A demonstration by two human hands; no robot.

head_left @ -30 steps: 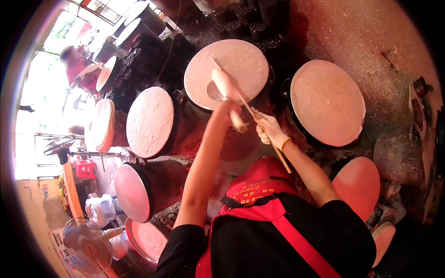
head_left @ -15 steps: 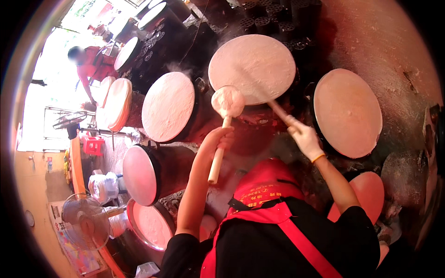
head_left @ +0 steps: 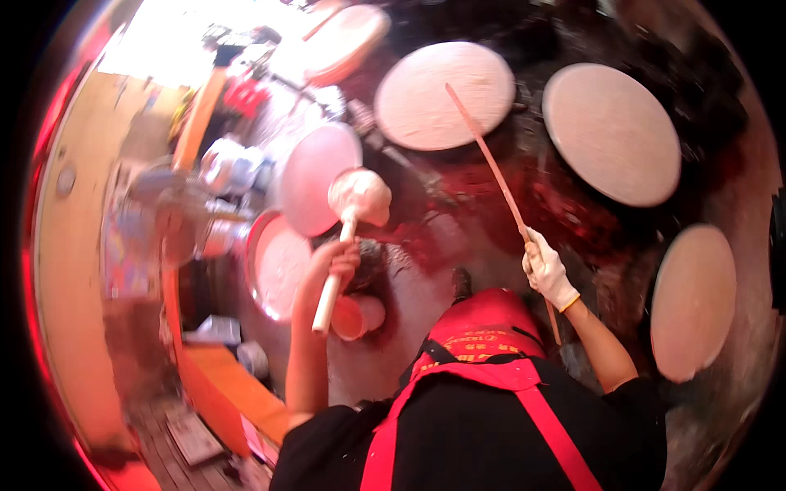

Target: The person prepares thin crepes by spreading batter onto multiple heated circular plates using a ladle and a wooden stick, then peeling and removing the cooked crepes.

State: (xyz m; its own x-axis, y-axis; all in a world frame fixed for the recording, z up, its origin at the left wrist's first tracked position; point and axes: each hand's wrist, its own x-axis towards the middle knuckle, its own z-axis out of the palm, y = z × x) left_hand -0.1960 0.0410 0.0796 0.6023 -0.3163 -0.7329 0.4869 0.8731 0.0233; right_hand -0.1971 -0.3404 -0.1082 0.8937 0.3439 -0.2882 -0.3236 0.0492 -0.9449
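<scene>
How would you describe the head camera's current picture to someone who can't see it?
A bare left hand holds a ladle, and a gloved right hand grips a long stick. A red apron shows below, with large pale discs ahead and to both sides.

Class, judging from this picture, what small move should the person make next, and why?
Perhaps ease the left hand leftward, bringing the pale, long-handled, round-headed ladle toward the round, shiny-rimmed basin of pale mixture. That hand already grips the ladle, and the basin appears close by, while the white-gloved right hand holds the long, thin, brown stick.
</scene>
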